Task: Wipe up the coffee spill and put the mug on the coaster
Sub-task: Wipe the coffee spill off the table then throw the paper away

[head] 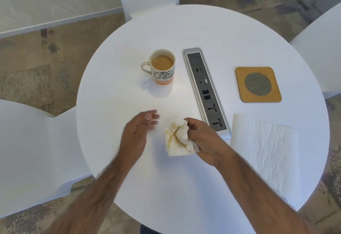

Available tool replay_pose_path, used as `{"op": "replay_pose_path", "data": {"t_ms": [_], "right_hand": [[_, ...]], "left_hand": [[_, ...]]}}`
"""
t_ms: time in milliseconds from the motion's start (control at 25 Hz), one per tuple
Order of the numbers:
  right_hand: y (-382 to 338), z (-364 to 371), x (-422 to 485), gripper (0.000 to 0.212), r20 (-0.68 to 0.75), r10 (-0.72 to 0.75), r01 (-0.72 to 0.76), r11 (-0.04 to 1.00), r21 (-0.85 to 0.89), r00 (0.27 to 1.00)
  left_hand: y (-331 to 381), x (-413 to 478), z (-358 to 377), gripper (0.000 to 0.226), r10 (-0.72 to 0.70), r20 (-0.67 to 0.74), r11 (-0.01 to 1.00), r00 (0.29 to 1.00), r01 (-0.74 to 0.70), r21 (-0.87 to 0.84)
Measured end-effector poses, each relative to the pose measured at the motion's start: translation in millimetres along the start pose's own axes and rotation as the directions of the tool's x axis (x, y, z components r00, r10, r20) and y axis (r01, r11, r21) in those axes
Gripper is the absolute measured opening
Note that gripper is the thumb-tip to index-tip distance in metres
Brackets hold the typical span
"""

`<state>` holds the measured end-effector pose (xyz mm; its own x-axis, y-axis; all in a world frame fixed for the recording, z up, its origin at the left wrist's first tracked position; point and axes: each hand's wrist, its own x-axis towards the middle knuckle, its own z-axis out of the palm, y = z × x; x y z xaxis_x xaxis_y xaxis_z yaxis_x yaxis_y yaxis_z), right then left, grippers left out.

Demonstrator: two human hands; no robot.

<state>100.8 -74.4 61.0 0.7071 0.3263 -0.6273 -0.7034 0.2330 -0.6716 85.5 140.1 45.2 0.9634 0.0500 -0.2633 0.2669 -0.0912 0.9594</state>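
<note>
A cream mug full of milky coffee stands on the round white table, its handle to the left. A square cork coaster with a mesh disc lies bare to the right, beyond the power strip. My right hand grips a crumpled, coffee-stained paper towel on the table near the front. My left hand hovers just left of the towel, fingers loose and blurred, holding nothing. No wet coffee shows on the table around the towel.
A silver power and data strip runs down the table between mug and coaster. A clean paper towel sheet lies at the right near the table's edge. White chairs stand around the table.
</note>
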Motion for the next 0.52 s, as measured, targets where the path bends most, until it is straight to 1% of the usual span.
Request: {"op": "replay_pose_path", "data": {"t_ms": [40, 80, 120, 160, 200, 240, 280, 360, 400, 440, 480, 520], "right_hand": [[1, 3, -3, 0.021, -0.017, -0.020, 0.020, 1.000, 0.012, 1.000], [2, 5, -6, 0.020, -0.069, -0.053, 0.052, 0.999, -0.013, 0.996], [5, 7, -8, 0.021, -0.156, -0.100, 0.090, 0.993, -0.072, 0.983], [8, 9, -11, 0.020, -0.263, -0.155, 0.117, 0.981, -0.156, 0.952], [11, 9, -14, 0.019, -0.354, -0.209, 0.123, 0.961, -0.249, 0.912], [14, 11, -16, 0.017, -0.393, -0.252, 0.118, 0.935, -0.334, 0.884], [18, 12, -19, 0.015, -0.380, -0.271, 0.111, 0.913, -0.392, 0.884], [22, 3, -26, 0.017, -0.301, -0.278, 0.122, 0.886, -0.448, 0.912], [22, -10, -33, 0.021, -0.309, -0.324, 0.144, 0.862, -0.486, 0.894], [21, -28, -40, 0.026, -0.366, -0.422, 0.169, 0.814, -0.555, 0.830], [22, -51, -48, 0.030, -0.451, -0.546, 0.151, 0.738, -0.658, 0.706], [25, -76, -56, 0.039, -0.503, -0.653, 0.063, 0.643, -0.763, 0.567]], "left_hand": [[13, -10, 15, 0.056, -0.132, 0.163, 0.967, 0.978, 0.163, -0.194], [21, -16, 27, 0.063, -0.199, 0.283, 0.935, 0.938, 0.268, -0.231], [23, -20, 36, 0.064, -0.226, 0.316, 0.940, 0.921, 0.291, -0.177], [23, -26, 45, 0.066, -0.227, 0.294, 0.952, 0.929, 0.275, -0.134], [20, -30, 51, 0.070, -0.220, 0.236, 0.963, 0.946, 0.249, -0.099], [17, -32, 54, 0.069, -0.209, 0.168, 0.973, 0.963, 0.223, -0.065], [10, -33, 55, 0.062, -0.191, 0.112, 0.980, 0.975, 0.195, -0.029], [5, -33, 56, 0.038, -0.177, 0.036, 0.984, 0.984, 0.176, 0.020], [3, -32, 54, 0.031, -0.170, 0.010, 0.985, 0.985, 0.169, 0.043], [2, -31, 48, 0.029, -0.156, -0.016, 0.985, 0.988, 0.156, 0.070], [3, -31, 40, 0.029, -0.147, -0.037, 0.984, 0.988, 0.150, 0.092], [0, -29, 28, 0.030, -0.142, -0.061, 0.981, 0.988, 0.148, 0.123]]}}
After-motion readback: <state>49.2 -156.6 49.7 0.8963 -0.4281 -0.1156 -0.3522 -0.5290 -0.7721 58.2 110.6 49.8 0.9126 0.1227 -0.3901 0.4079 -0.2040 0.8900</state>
